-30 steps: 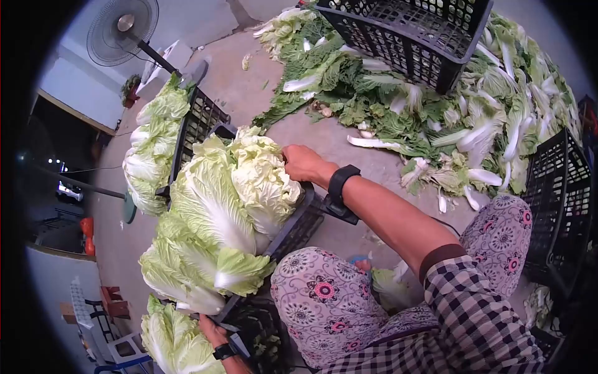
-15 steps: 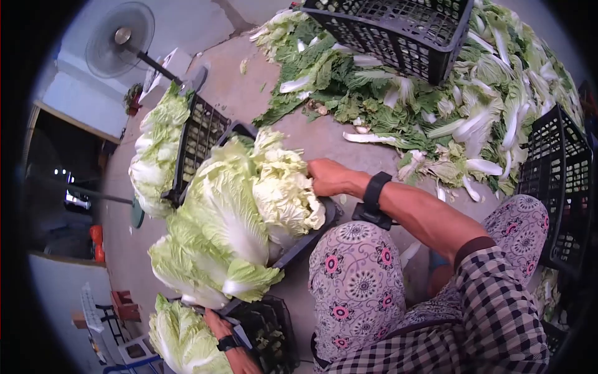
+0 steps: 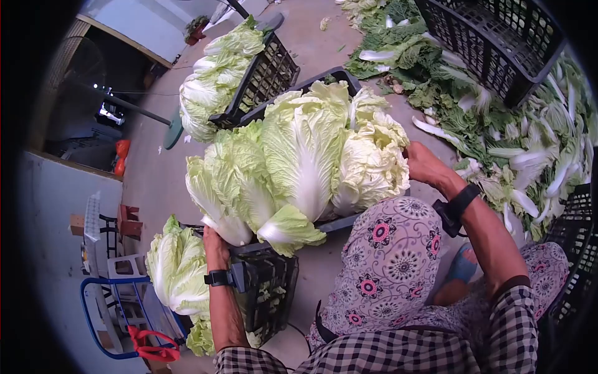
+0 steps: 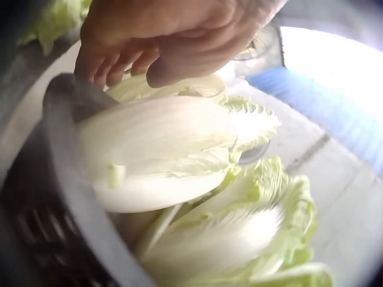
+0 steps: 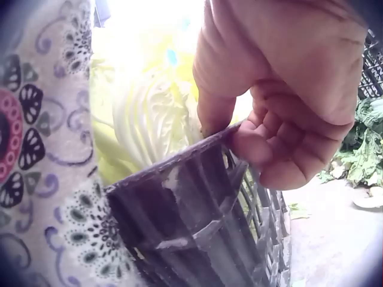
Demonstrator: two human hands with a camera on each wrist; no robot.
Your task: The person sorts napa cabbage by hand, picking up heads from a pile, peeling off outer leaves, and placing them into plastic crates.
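A black crate (image 3: pixel 342 222), heaped above its rim with pale-green cabbages (image 3: pixel 305 156), is held beside a knee in patterned trousers (image 3: pixel 392 268). At one end of this crate, its rim is gripped by the right hand (image 3: pixel 427 163), the fingers curled closely over it. At the opposite end, the left hand (image 3: pixel 216 246) is placed close beside a cabbage base, fingers bent; whether anything is gripped by it cannot be told. Past the crate's right-hand end, loose leaves (image 3: pixel 448 87) are strewn across the floor (image 3: pixel 311 40).
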